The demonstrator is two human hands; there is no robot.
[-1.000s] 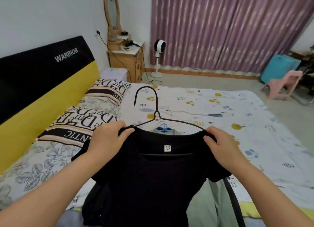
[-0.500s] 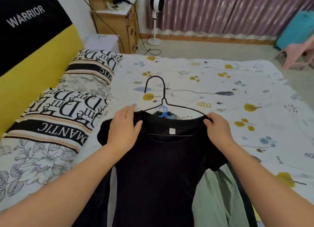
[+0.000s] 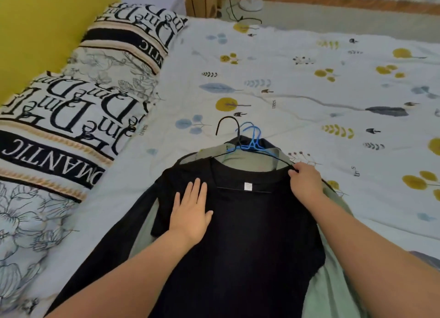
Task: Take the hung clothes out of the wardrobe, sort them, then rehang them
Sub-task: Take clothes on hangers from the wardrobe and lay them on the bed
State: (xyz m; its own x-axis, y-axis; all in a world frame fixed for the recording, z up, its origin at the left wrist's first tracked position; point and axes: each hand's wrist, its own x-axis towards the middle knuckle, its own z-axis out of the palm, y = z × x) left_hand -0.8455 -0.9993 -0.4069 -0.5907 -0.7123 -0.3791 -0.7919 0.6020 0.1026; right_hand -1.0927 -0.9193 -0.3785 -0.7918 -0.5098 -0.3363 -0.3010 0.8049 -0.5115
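Note:
A black t-shirt (image 3: 247, 234) on a black wire hanger (image 3: 228, 127) lies flat on the bed, on top of a pile of other clothes. My left hand (image 3: 191, 213) rests flat with straight fingers on the shirt's left shoulder. At the right shoulder, my right hand (image 3: 306, 183) pinches the shirt and hanger end. Under the shirt lies a sage-green garment (image 3: 333, 294) on a blue hanger (image 3: 253, 139). A dark garment (image 3: 102, 258) shows beneath at the left.
The bed (image 3: 309, 84) has a white sheet with leaf prints. Two lettered pillows (image 3: 59, 118) lie along the yellow headboard (image 3: 35, 27) at the left. A fan base (image 3: 251, 3) and cables stand on the floor beyond the bed.
The black t-shirt has come down from the air onto the pile on the bed. My left hand let go of the left shoulder and now lies flat on it. The view tilted downward.

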